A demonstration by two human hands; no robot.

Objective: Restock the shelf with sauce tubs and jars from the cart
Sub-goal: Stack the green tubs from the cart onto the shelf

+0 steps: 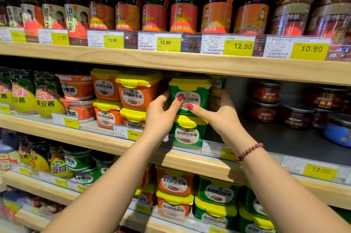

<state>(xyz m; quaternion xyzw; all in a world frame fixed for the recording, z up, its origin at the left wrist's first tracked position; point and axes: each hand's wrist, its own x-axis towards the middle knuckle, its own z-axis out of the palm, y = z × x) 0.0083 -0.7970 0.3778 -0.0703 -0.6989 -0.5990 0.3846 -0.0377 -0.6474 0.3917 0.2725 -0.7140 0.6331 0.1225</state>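
A green square plastic sauce tub with a yellow clip lid (201, 88) sits directly on top of the lower green tub (188, 135), which stands at the front edge of the pale wooden middle shelf (95, 138). The left hand (161, 113) grips the upper tub's left side and the right hand (222, 111) its right side. Both thumbs press across the front label, while the other fingers curl round the sides, mostly hidden.

The step appears to be seating this tub on the stack. To do it well, the base should probably settle squarely on the lower green tub's lid, fronts flush and label facing out. Headroom above looks tight, so a level slide seems safer than a tilt. Just left of the lower green tub stand stacked orange tubs with yellow lids (136, 96), so the left fingers likely need care when they come out. To the right, well apart, are dark round jars (264, 100). The cart is not in view.
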